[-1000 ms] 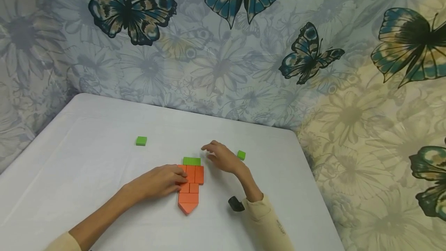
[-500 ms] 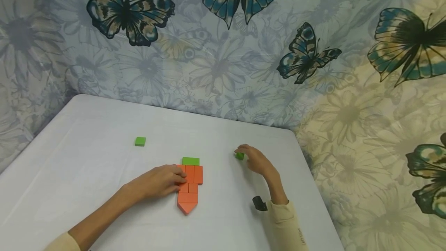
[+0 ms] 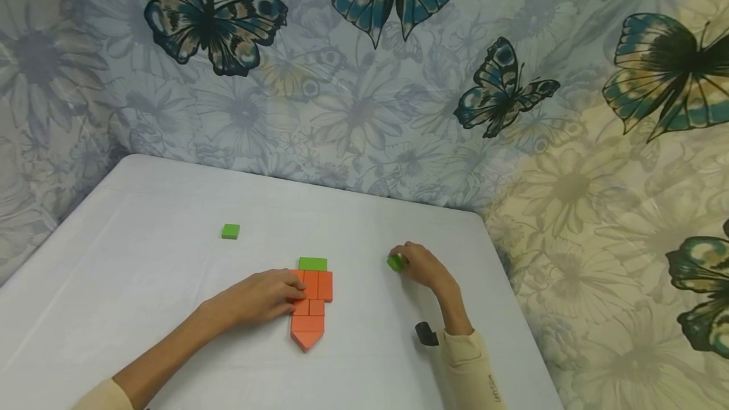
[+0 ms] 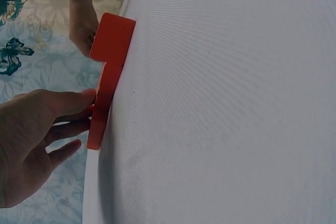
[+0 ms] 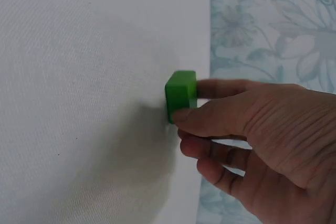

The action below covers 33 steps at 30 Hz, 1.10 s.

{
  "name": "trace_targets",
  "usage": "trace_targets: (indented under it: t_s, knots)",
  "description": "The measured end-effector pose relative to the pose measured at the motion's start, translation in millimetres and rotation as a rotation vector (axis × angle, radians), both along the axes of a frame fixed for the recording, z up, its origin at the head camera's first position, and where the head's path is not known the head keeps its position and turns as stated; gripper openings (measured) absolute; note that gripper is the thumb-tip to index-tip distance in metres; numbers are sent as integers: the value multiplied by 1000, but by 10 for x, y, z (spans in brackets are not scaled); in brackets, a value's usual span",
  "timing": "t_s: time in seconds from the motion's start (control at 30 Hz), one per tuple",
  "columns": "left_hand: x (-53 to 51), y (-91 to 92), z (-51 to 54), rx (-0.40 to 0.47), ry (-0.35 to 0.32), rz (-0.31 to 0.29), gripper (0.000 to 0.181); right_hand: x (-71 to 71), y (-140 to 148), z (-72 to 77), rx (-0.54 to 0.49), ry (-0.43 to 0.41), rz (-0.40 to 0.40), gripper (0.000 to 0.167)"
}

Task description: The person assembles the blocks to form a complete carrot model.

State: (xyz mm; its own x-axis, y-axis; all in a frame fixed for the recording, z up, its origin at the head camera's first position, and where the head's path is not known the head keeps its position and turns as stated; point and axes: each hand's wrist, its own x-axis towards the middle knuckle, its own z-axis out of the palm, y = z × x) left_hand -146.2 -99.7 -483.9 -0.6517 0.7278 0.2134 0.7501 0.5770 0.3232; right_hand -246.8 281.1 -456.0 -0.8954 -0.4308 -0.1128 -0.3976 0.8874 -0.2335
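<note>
In the head view, several orange blocks (image 3: 307, 323) lie joined in an upright figure with a pointed lower end. A green rectangular block (image 3: 312, 264) lies along its top edge. My left hand (image 3: 264, 296) rests against the figure's left side, fingertips over the orange blocks. The left wrist view shows its thumb and fingers, fairly straight, touching an orange block (image 4: 105, 87). To the right, my right hand (image 3: 423, 266) pinches a small green block (image 3: 395, 262) between thumb and fingers. Up close in the right wrist view, that green block (image 5: 181, 95) appears just above the white surface.
Another green block (image 3: 230, 231) lies alone at the back left of the white table (image 3: 171, 207). Patterned walls with butterflies (image 3: 507, 90) stand behind and to the right of it. A black wrist device (image 3: 426, 334) sits by the right sleeve.
My right hand has moved right, from beside the figure to the small green block, has taken hold of it and tilted it. The left hand stays in place.
</note>
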Motion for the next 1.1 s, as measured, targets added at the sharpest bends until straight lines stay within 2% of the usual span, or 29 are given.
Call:
trace_targets:
  t_s: [0.17,0.37,0.53,0.83,1.1]
  knots:
    - [-8,5,-14,0,4,-3,27,-6,-20,20,-19,14,-21,30]
    - [-11,9,-18,3,11,-5,27,-27,-110,85,-139,85,58,27]
    - [-16,0,-46,18,38,-9,27,-12,-326,146,-183,111,149,30]
    - [-14,12,12,-12,20,-1,27,-65,-858,34,-106,53,294,30]
    - [-15,16,25,-6,15,-10,27,-83,-1133,-38,-65,35,362,28]
